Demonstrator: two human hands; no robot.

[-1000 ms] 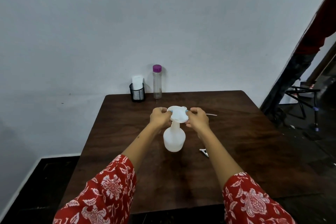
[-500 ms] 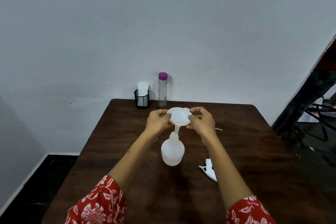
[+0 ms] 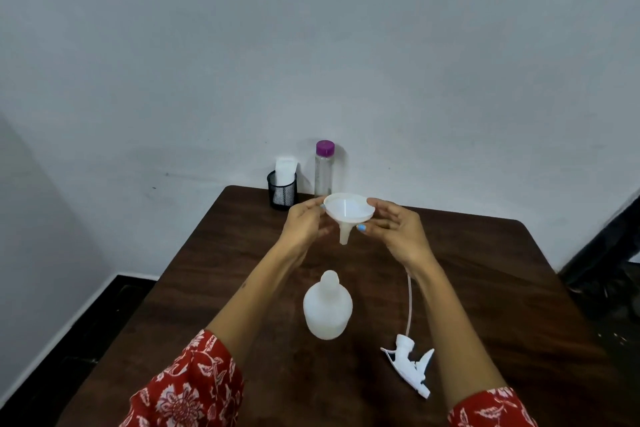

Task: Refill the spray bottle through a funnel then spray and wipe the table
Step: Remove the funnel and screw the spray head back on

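Observation:
A white plastic funnel (image 3: 349,211) hangs in the air above the dark wooden table (image 3: 485,288), spout down. My left hand (image 3: 304,224) pinches its rim on the left and my right hand (image 3: 398,232) pinches it on the right. Well below it stands the white spray bottle body (image 3: 327,308), upright with its neck uncovered. The white spray head (image 3: 410,366) with its long dip tube lies flat on the table to the right of the bottle.
At the table's far edge by the wall stand a clear bottle with a purple cap (image 3: 323,168) and a black mesh cup (image 3: 282,189) holding white tissue. Dark floor lies left of the table; dark objects stand at the right.
Both hands have lifted the funnel out of the bottle's neck and raised it away from the bottle. The camera view has tilted, so the spray head now shows fully.

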